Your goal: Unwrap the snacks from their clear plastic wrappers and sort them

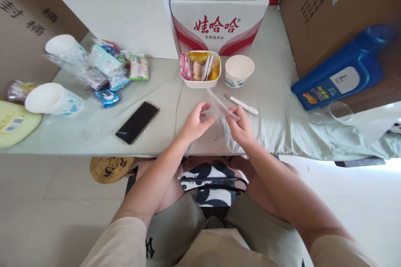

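Observation:
My right hand point(240, 127) pinches the near edge of a thin clear plastic lid point(222, 104), which is tilted and seen almost edge-on. Beside it on the left, my left hand point(199, 122) is open with thumb and fingers apart and nothing in it. Beyond the lid stands a white rectangular tub point(200, 84) filled with small wrapped snacks point(197, 70). A white paper bowl point(239, 71) with a blue print is just right of the tub. Close to my right hand lies a white-handled tool point(244, 105) with a narrow metal tip.
A dark phone point(138, 122) lies to the left. Farther left are paper cups point(52, 99) and a heap of packaged snacks point(106, 64). White boxes point(219, 25) line the back. On the right, a blue bottle point(341, 69) leans by a brown carton point(338, 12).

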A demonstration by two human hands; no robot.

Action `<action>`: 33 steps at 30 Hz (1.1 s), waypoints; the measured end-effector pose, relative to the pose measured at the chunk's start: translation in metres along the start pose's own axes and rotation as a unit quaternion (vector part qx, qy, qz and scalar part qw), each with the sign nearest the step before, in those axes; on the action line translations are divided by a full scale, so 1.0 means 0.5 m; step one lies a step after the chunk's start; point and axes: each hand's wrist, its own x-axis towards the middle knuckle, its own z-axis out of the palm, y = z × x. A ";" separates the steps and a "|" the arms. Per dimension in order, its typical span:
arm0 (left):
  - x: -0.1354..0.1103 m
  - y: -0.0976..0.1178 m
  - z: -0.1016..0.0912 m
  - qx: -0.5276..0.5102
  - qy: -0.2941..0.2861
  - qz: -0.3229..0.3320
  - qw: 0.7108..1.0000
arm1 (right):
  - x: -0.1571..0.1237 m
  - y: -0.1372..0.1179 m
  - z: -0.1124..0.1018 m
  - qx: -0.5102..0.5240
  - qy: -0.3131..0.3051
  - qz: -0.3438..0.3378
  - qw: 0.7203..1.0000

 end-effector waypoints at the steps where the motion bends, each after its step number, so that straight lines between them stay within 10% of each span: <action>1: -0.002 0.002 0.012 -0.020 -0.029 0.010 0.999 | -0.003 -0.001 0.005 0.027 -0.027 -0.001 0.999; 5: -0.001 0.009 0.037 -0.064 -0.102 0.012 0.993 | -0.004 0.005 0.017 0.119 -0.084 0.034 0.989; 11: 0.001 0.012 0.031 -0.129 -0.078 -0.059 0.987 | 0.015 0.019 0.006 0.092 0.034 0.069 0.993; 24: -0.009 0.028 -0.032 0.073 -0.135 -0.098 0.983 | 0.030 0.019 -0.009 0.148 -0.126 0.140 0.971; 33: 0.027 0.048 0.016 -0.089 -0.002 -0.131 0.987 | 0.035 0.008 -0.002 0.192 -0.093 0.107 0.971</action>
